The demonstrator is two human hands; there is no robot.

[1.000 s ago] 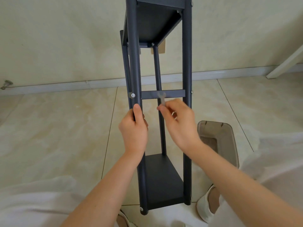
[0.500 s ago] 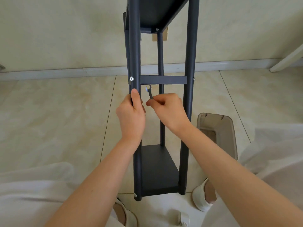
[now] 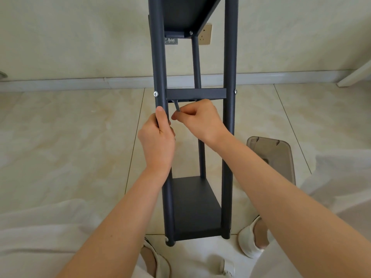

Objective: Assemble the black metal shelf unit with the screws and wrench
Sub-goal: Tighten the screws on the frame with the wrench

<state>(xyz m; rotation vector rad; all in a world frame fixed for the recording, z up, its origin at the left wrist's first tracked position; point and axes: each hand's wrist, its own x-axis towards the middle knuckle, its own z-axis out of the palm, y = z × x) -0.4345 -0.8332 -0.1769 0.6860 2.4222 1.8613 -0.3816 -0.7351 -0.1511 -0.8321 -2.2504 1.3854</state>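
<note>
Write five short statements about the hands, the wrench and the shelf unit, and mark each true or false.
1. The left hand grips the front left post of the shelf unit. True.
2. The right hand holds the wrench with its upper end under the crossbar. True.
3. The shelf unit lies flat on the floor. False: it stands upright.
4. The translucent bin sits on the bottom shelf. False: it stands on the floor, right of the bottom shelf.
5. A screw shows in the front left post, level with the crossbar. True.
</note>
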